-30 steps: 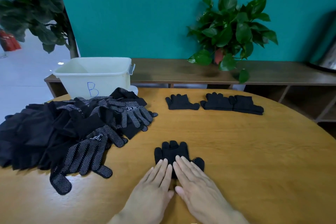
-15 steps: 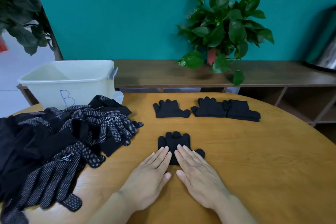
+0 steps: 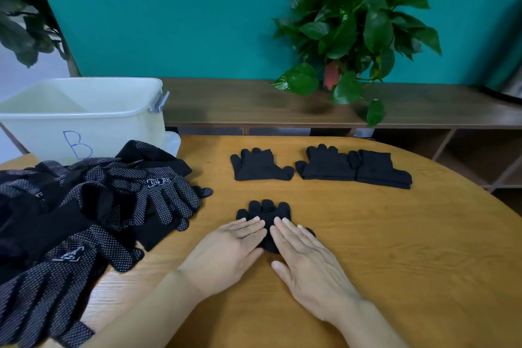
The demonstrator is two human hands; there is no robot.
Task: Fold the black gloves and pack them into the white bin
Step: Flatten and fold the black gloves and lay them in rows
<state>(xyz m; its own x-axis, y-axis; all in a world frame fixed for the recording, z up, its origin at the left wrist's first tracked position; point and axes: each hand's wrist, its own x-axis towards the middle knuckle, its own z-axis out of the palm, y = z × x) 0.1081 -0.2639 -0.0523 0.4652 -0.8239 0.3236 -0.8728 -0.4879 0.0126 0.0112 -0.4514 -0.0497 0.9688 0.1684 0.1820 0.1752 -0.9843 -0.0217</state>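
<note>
Hands: my left hand [image 3: 226, 251] and right hand [image 3: 308, 260] press flat, fingers straight, on the folded glove [image 3: 265, 213]
White bin [image 3: 113, 124]: far left of that glove

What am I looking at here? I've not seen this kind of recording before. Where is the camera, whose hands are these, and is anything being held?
There is no machine: a person wears one wide-angle camera on the head, looking forward and down, so the hands are the person's own. The left hand and right hand lie flat, fingers straight, pressing a folded black glove onto the round wooden table. Nothing is gripped. Further back lie a single folded glove and a pair of folded gloves side by side. On the left sits a pile of dotted black gloves, and behind it the white bin marked B. A potted plant stands on the shelf behind.
</note>
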